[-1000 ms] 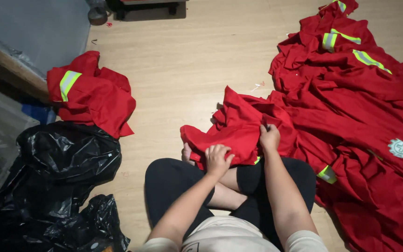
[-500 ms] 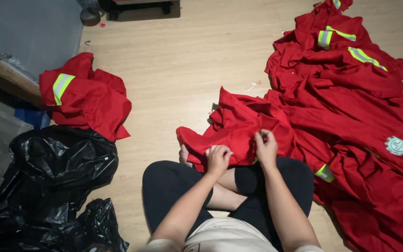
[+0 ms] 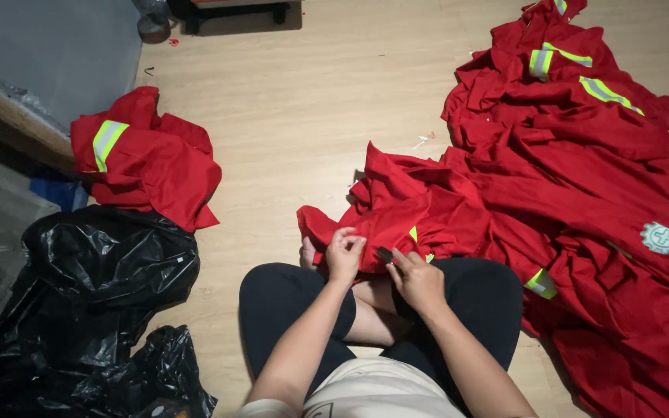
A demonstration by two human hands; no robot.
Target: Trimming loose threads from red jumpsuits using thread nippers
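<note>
The left hand pinches a crumpled red cloth garment lying across the lap, fingers closed on its edge. The right hand, loosely curled, grips a small dark tool touching the same fabric beside a large red garment pile.

Seated cross-legged, both bare forearms reaching forward over the lap, left hand curled with fingers pinched closed, right hand just beside it, palm down, fingers bent and closed around a small dark object.
</note>
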